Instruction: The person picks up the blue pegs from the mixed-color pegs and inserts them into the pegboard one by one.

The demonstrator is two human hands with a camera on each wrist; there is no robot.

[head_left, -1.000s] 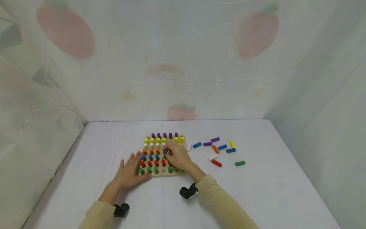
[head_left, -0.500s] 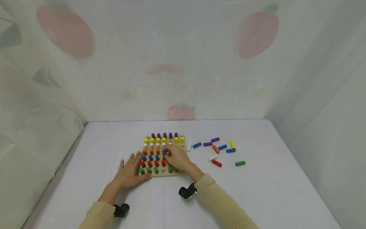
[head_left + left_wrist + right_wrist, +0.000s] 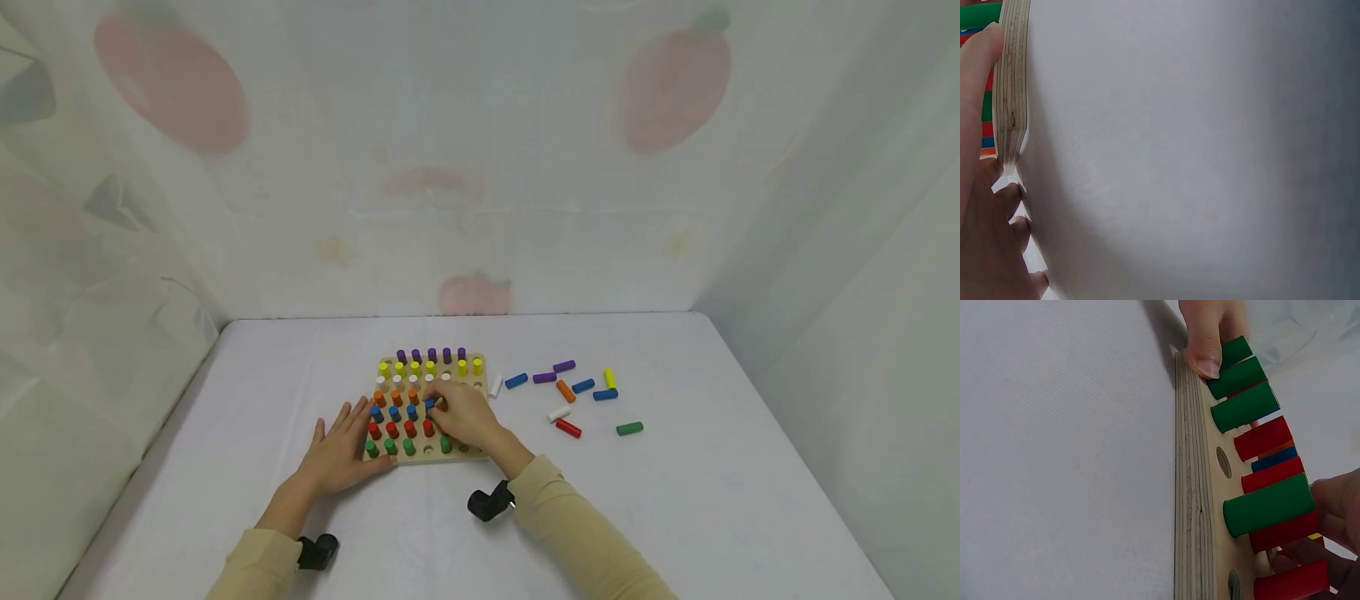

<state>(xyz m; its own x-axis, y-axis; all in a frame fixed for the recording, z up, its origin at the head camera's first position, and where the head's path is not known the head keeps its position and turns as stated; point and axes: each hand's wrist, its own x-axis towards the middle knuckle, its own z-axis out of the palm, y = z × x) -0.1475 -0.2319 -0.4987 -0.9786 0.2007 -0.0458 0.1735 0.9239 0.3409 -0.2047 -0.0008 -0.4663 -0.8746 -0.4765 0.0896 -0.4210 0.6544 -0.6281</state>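
A wooden pegboard (image 3: 416, 457) holds rows of coloured pegs: purple, yellow, white, orange, blue, red and green. At its left front corner my left hand (image 3: 337, 454) lies with fingers spread, the thumb resting on the front edge, seen also in the right wrist view as a thumb (image 3: 1205, 353) by the green pegs. Over the board's middle right, my right hand (image 3: 467, 414) pinches a blue peg (image 3: 430, 404) in the blue row; its lower end is hidden. In the right wrist view, an empty hole (image 3: 1224, 462) shows between green pegs.
Loose pegs lie right of the board, among them a white peg (image 3: 496, 386), a blue peg (image 3: 516, 381), an orange peg (image 3: 566, 391), a red peg (image 3: 568, 427) and a green peg (image 3: 630, 428). A patterned curtain (image 3: 555, 250) stands behind the table.
My right hand has shifted slightly to the left with the blue peg, which sits a little lower. My left hand and the loose pegs have stayed in place.
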